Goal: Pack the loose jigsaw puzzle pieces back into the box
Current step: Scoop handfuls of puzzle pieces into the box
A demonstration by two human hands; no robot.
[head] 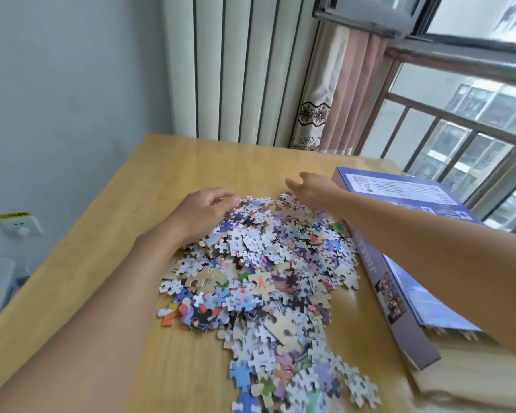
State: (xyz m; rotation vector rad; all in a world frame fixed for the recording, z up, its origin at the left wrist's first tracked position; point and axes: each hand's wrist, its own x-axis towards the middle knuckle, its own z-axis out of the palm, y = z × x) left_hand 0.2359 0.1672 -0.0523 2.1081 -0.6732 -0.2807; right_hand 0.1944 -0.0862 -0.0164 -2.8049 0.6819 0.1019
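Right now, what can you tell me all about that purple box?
The purple box looks like cardboard, flat and long, lying on the wooden table to the right of the puzzle pieces. Its top has small printed text and a barcode; the side shows pale letters and a little picture. The pile reaches its near side, and the right arm crosses over it. Its near end looks open, with some pieces inside.

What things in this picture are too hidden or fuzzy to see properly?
Head view only:
- Inside of the box: hidden by a sheet lying over it and by the right forearm.
- Small print on the box: too small.
- Left hand fingertips: buried in the puzzle pieces.
- Nearest pieces: cut off by the bottom edge.
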